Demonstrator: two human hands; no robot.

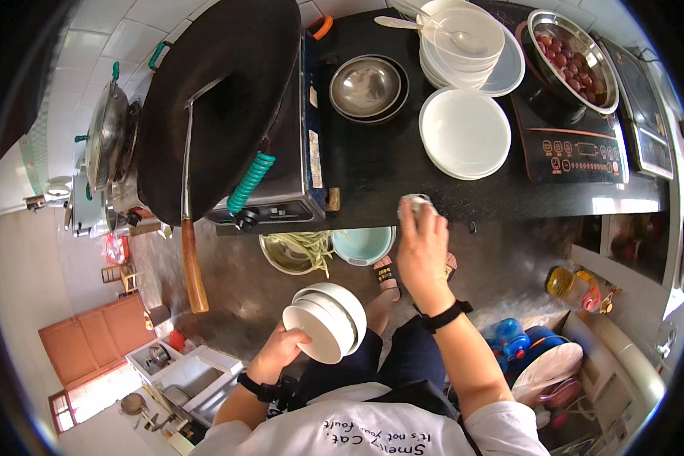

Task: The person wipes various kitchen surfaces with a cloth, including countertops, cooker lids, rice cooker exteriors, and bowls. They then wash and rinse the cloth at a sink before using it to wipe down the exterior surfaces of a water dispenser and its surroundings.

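Observation:
A small stack of white bowls [325, 324] is gripped in my left hand [285, 345], thumb inside the nearest one, in front of my body. My right hand [423, 245] presses a pale crumpled cloth [416, 202] at the front edge of the black countertop [370, 188]. Just beyond it lie stacked white plates [465, 132]. Behind those stand more plates and white bowls [467, 34], topped by a clear spoon [461, 40]. Two nested metal bowls [366, 86] sit to the left of the plates.
A large black wok [205, 114] with a wooden-handled ladle [195, 268] rests on a gas stove [296, 194] at left. At right, a metal bowl of grapes [573, 62] stands by an induction cooker [575, 154]. A basin of green beans [296, 248] and a light-blue basin [365, 245] are below the counter.

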